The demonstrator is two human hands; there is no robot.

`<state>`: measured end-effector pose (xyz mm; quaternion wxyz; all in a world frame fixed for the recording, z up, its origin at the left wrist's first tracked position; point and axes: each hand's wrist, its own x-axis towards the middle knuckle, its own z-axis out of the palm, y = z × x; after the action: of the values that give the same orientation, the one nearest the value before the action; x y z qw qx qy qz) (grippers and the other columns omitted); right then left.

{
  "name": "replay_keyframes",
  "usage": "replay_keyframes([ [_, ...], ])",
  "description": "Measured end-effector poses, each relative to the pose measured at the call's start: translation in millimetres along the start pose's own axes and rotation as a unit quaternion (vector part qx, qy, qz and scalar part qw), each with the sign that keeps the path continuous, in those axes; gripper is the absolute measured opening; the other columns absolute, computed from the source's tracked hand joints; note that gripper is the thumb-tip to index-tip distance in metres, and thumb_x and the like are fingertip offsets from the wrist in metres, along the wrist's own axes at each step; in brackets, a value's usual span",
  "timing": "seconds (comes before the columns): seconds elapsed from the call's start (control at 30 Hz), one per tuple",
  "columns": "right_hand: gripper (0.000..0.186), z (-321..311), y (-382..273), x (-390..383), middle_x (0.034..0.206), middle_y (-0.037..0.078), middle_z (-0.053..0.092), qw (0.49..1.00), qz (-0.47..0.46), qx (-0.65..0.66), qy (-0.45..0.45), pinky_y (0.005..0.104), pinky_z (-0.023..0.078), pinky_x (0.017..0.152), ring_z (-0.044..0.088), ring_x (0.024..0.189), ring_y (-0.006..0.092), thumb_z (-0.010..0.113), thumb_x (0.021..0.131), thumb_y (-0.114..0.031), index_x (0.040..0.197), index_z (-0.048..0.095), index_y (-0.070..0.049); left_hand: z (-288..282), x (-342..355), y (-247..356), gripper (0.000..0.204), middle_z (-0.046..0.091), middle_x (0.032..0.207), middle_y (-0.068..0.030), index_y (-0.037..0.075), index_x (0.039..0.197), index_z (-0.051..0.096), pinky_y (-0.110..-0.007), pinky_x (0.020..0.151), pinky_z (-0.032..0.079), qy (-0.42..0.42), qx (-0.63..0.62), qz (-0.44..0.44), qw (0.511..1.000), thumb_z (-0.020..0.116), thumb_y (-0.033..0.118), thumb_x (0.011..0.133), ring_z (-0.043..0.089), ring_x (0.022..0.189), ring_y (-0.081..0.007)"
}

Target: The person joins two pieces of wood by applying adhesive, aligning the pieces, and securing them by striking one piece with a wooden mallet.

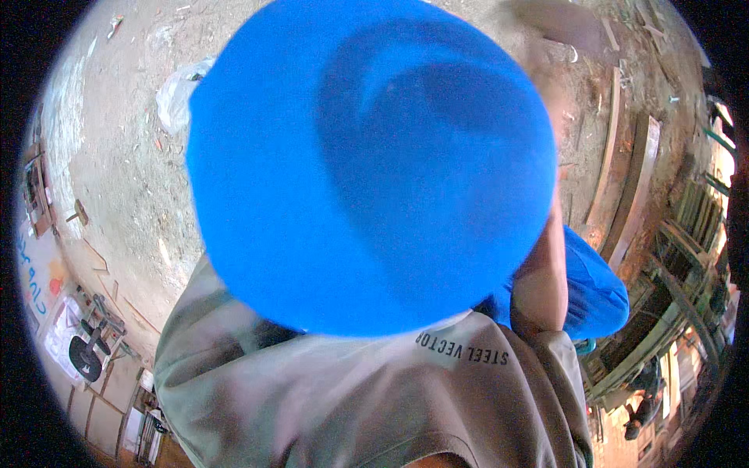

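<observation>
blue plastic tub [367, 164], round and smooth, fills most of your view; you carry it close against your chest and it hides nearly everything in front of you. its rim curves in one clean arc from your left shoulder side across to your right forearm [542, 273], which rises bare along the tub's right edge. your right hand sits up near the top right of the tub, blurred, so you cannot tell whether its fingers are curled on the rim or spread flat. your left hand is out of sight behind the tub. a second curve of the same blue plastic [597, 288] shows just beyond your right forearm, touching or nearly touching it; you cannot tell whether it is part of the tub or a separate piece.

your grey shirt [328, 398], soft and creased, lies directly under the tub's near edge.

past the tub's left edge you have open dusty ground [117, 179], pale and gritty, with a crumpled white plastic bag [175, 97] lying beside the rim. to the right of your forearm long wooden planks [624, 187] lie side by side, rough and brown, narrowing the room there, with timber frames [686, 296] beyond them.
</observation>
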<state>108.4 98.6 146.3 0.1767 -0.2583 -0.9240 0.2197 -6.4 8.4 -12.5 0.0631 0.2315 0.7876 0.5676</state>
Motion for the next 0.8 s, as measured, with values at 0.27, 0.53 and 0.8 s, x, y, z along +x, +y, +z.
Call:
replay_keyframes([
  [0.27,0.043,-13,-4,6,0.086,0.036,0.065,0.993,0.007,0.106,0.043,0.0586,0.051,0.081,0.064,0.091,0.0547,0.049,0.104,-0.032,0.097,0.07,0.005,1,-10,-9,0.036,0.071,0.088,-0.0208,0.004,0.119,0.061,-0.046,0.074,0.055,-0.027,0.031,-0.029,0.999,0.042,0.032,0.107,0.072,0.086,-0.0352],
  [0.53,0.056,-18,-18,21,0.086,0.036,0.065,0.994,0.091,0.034,-0.039,0.055,0.052,0.072,0.068,0.083,0.0514,0.047,0.106,-0.042,0.09,0.07,0.006,-13,-8,-11,0.032,0.071,0.087,-0.0187,0.005,0.117,0.063,-0.047,0.074,0.054,-0.013,0.047,-0.001,0.999,0.043,0.028,0.107,0.072,0.083,-0.0348],
  [0.8,0.056,5,4,16,0.095,0.039,0.065,0.981,0.131,0.052,-0.136,0.0551,0.051,0.09,0.066,0.099,0.0528,0.052,0.101,-0.045,0.11,0.069,0.008,1,2,7,0.025,0.07,0.081,-0.0197,0.007,0.114,0.062,-0.048,0.069,0.053,0.019,0.051,0.025,0.998,0.046,0.024,0.105,0.07,0.076,-0.0387],
])
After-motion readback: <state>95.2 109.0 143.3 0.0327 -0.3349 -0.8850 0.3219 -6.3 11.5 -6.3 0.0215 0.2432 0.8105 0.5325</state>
